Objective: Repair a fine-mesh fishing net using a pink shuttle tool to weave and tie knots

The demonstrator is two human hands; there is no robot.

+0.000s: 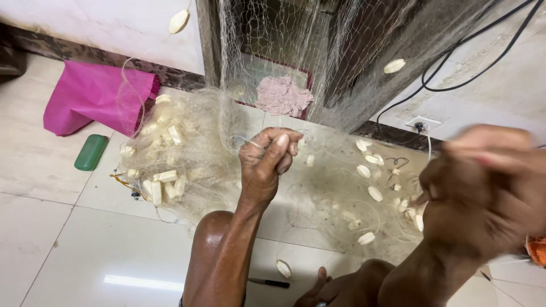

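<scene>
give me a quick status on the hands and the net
Left hand fisted on the fishing net, pulling it taut. Right hand blurred, grip unclear. Floats heaped on floor; knife by the knee.

I see my left hand [267,162] and right hand [483,193] both bare, forearms unsleeved, no rings or watch showing; the right one, at three o'clock, is motion-blurred.
</scene>
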